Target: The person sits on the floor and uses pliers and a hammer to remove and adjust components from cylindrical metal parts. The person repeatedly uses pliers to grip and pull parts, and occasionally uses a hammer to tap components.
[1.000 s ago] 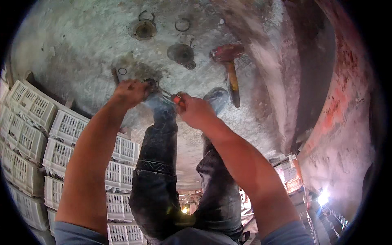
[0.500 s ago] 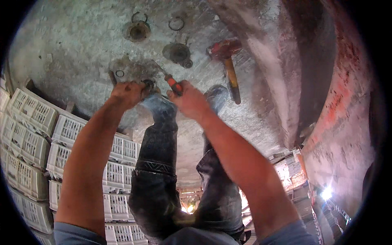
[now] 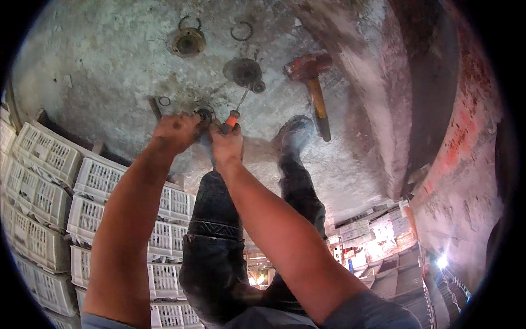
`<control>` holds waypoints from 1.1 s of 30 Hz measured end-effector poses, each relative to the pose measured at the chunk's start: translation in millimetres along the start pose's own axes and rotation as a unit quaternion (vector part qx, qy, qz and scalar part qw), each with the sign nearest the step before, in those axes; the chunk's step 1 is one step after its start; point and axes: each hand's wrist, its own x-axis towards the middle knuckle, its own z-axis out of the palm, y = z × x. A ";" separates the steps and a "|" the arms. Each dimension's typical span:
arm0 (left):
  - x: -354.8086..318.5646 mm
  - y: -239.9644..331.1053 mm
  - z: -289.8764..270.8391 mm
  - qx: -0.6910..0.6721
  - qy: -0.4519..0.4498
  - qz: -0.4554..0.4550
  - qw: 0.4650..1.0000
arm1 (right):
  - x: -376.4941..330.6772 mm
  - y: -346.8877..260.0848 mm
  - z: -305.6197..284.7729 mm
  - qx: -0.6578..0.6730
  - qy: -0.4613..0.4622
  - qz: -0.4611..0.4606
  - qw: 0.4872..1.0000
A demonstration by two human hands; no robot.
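Note:
My left hand is closed round the edge of a dark, round metal part with a ring-like rim, held low over the concrete floor. Close beside it, my right hand grips a screwdriver by its red and black handle. The screwdriver's thin shaft points up and away from the round part, toward a flat dark disc on the floor. A small round metal piece lies against that disc. Just beyond my left hand are a short rod and a small thin ring.
A hammer with a worn wooden handle lies to the right. Farther off are a flanged metal part and an open ring. White slatted crates are stacked at the left. A concrete wall rises at the right.
My right hand has moved left, up against the round part beside my left hand. The screwdriver has swung from pointing up-left to pointing up-right. My left hand keeps its grip.

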 end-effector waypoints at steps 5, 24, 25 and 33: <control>2.8 4.0 0.3 -0.043 -0.063 -0.087 0.993 | 14.8 18.9 12.9 -0.013 0.036 -0.042 0.998; 14.9 15.7 -12.3 -0.034 -0.114 -0.148 0.982 | 26.1 -35.1 -75.6 -0.388 -0.117 -0.147 0.902; 16.9 16.7 -16.8 -0.046 -0.121 -0.158 0.979 | 29.1 -38.7 -82.6 -0.416 -0.136 -0.154 0.886; 22.0 20.4 -21.4 -0.126 -0.187 -0.243 0.944 | 30.0 -54.7 -103.3 -0.444 -0.185 -0.160 0.862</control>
